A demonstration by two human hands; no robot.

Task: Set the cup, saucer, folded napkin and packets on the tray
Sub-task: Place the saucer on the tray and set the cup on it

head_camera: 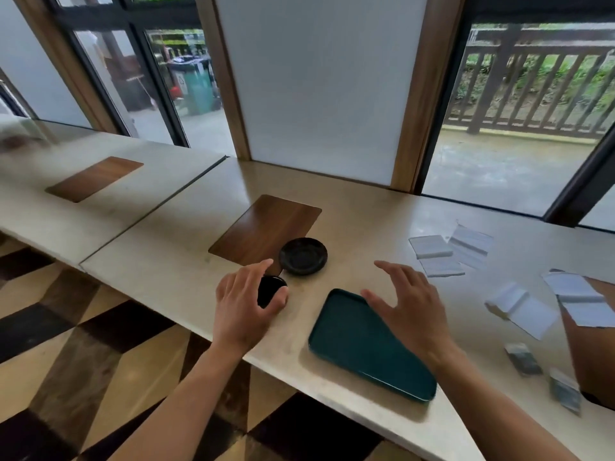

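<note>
Left hand curls around black cup, apparently grasping it on the counter. Right hand spread, holding nothing, over green tray. Tray bare; nothing placed yet. Saucer just beyond cup; napkins and packets lie right. Tray near counter edge; open surface between.

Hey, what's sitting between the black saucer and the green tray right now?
Nothing. In the head view, only bare beige countertop separates the round black saucer from the dark green rectangular tray; the small black cup sits off to the left.
</note>
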